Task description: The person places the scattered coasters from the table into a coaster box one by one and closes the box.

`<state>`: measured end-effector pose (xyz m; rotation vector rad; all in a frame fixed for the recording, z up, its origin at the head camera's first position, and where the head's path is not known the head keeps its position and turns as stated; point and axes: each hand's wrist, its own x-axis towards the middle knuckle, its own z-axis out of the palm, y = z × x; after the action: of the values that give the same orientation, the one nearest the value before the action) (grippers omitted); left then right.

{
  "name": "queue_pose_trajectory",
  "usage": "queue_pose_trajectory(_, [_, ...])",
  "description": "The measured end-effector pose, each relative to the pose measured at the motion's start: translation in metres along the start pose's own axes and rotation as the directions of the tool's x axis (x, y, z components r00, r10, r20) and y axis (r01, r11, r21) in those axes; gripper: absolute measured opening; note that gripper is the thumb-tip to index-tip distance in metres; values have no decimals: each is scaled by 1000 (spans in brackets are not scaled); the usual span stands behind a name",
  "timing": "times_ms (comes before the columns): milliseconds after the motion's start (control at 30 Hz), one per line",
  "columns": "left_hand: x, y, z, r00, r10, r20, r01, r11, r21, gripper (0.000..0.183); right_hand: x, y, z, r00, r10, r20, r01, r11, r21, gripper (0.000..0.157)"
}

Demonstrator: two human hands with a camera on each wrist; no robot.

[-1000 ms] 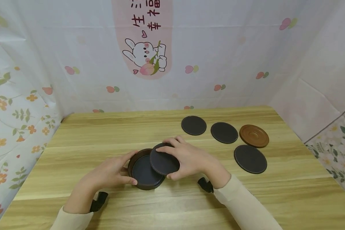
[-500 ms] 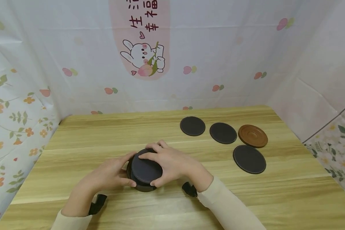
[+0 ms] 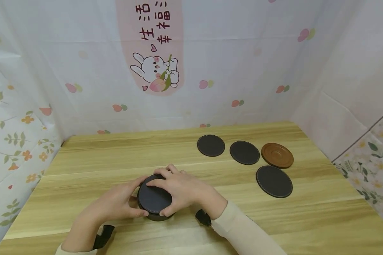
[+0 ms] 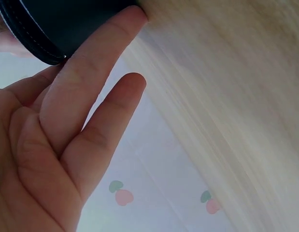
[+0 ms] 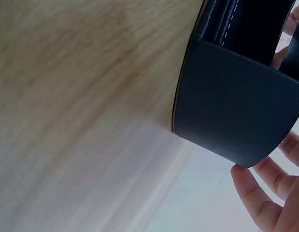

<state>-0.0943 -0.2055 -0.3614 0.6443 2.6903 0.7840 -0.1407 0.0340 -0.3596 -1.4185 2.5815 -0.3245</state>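
A round black coaster with a stitched edge lies over the mouth of a round dark coaster holder. My right hand grips this coaster by its rim, thumb at the near side and fingers at the far side. On the left, my left hand holds the holder's side between thumb and fingers. The right wrist view shows the holder's dark wall from the side, with a stitched edge inside and a gap beneath the raised coaster. In the left wrist view two fingers extend straight along the holder.
Three flat black coasters lie at the back right: one farthest back, one in the middle and one nearest. Beside them rests a brown round saucer-like disc. A patterned curtain hangs behind the wooden table.
My right hand has carried the coaster leftward, from partly overlapping the holder to covering its mouth. My left hand has kept its grip on the holder. The head view has tilted up slightly.
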Motion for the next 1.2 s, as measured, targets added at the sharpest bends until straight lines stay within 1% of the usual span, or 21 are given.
queue_pose_trajectory(100, [1,2,1,1000,-20,4,20,1000,4,105,-1,1,0,1000,5,5,-5,1000,7,78])
queue_pose_trajectory(233, [0,3,0,999,-40,-2,40,999,11,105,-2,1,1,1000,-14,2,14,1000,12,77])
queue_pose_trajectory(367, [-3,2,0,999,-39,-13,39,999,11,104,-4,3,0,999,-44,-9,44,999,7,78])
queue_pose_trajectory(467, [-3,2,1,999,-31,-14,31,1000,1,103,-8,7,0,999,-38,-19,38,999,14,78])
queue_pose_trajectory(667, [-2,2,1,1000,-16,-15,16,1000,15,104,-25,20,-4,999,23,-34,-22,999,37,75])
queue_pose_trajectory(867, [0,3,2,999,-28,-18,28,1000,7,103,-46,36,-9,993,95,-65,-89,992,85,74])
queue_pose_trajectory(1033, [-1,4,1,999,-32,-26,32,999,11,103,-66,51,-11,985,132,-114,-117,984,134,72])
queue_pose_trajectory(1200, [-2,3,1,999,-30,-23,30,1000,-4,103,-83,64,-13,975,160,-154,-136,978,159,70])
